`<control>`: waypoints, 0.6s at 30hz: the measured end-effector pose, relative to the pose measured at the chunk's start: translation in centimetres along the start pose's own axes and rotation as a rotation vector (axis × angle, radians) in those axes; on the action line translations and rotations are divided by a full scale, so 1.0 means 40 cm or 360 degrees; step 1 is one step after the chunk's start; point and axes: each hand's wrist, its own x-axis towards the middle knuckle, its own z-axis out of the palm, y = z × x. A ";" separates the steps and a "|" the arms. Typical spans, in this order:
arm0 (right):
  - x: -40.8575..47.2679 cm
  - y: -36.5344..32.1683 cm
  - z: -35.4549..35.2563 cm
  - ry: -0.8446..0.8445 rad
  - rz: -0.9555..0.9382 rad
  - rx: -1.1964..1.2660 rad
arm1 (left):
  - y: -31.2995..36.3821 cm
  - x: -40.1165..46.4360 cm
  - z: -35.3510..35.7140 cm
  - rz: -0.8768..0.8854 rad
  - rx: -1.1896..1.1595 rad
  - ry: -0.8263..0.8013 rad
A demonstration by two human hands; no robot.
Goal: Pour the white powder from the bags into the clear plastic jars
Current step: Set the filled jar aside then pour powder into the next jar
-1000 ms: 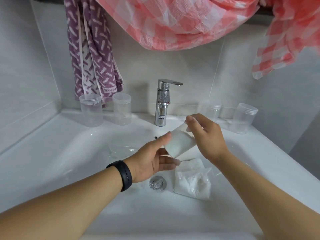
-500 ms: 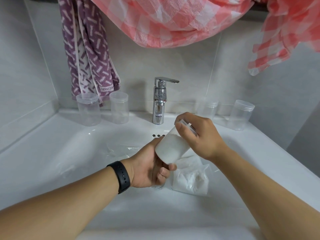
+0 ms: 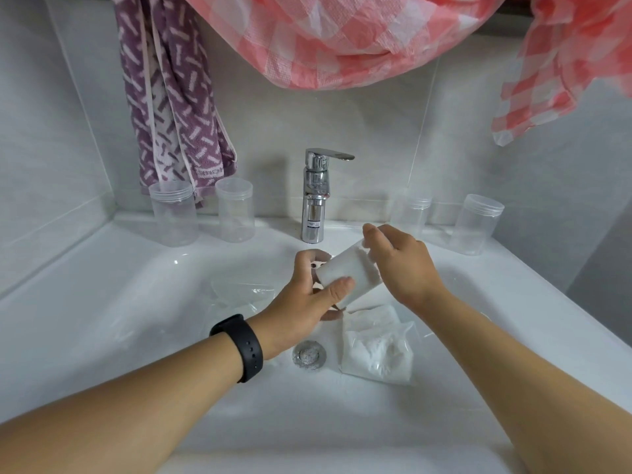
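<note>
Over the white sink basin (image 3: 143, 302) I hold a clear plastic jar (image 3: 345, 277) filled with white powder, tilted on its side. My left hand (image 3: 304, 302) grips its bottom end with thumb and fingers. My right hand (image 3: 400, 265) curls over its upper end, hiding the mouth or lid. Bags of white powder (image 3: 376, 347) lie in the basin just right of the drain (image 3: 308, 356). An empty, flattened clear bag (image 3: 239, 292) lies left of my hands.
Two empty clear jars (image 3: 174, 213) (image 3: 235, 209) stand on the ledge left of the chrome faucet (image 3: 314, 196); two more jars (image 3: 412, 213) (image 3: 477, 224) stand to its right. A purple towel (image 3: 171, 107) and pink checked cloth (image 3: 342, 39) hang above.
The filled jar has tipped and shifted between my hands. My left hand moved from under it to gripping its bottom end. My right hand stays curled over the top end.
</note>
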 end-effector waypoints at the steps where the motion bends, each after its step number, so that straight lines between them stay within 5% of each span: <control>1: 0.001 0.001 0.001 0.0002 0.0030 0.0005 | 0.000 0.002 0.000 0.0095 0.0172 0.0057; 4: 0.000 0.005 0.011 -0.0073 0.0141 0.0042 | -0.011 0.010 -0.004 0.0372 0.0658 0.0268; 7: -0.006 -0.002 0.024 -0.0079 0.0160 0.0089 | -0.024 0.011 -0.005 0.0418 0.0712 0.0295; 12: -0.010 -0.020 0.007 0.0109 -0.0029 -0.0025 | 0.011 -0.004 0.014 -0.0514 -0.0639 -0.0156; 14: -0.012 -0.019 -0.004 0.0136 -0.0134 -0.0026 | 0.021 -0.010 0.001 -0.0723 -0.0783 -0.0370; 18: -0.014 -0.021 -0.010 0.0134 -0.0213 -0.0009 | 0.023 -0.009 0.001 -0.0649 -0.0783 -0.0326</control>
